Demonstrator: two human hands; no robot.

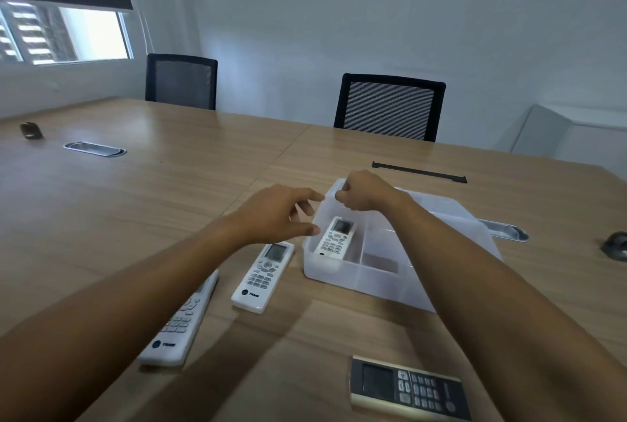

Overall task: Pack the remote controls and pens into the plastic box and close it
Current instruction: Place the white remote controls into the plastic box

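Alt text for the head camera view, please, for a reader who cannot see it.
Both hands, left hand open and right hand curled, hover at the far rim of an open translucent plastic box holding one white remote. Two more white remotes and a dark remote lie outside on the wooden table.

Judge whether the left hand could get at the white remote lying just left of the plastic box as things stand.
Probably yes: the left hand hovers open just above the white remote, which lies uncovered on the table outside the plastic box.
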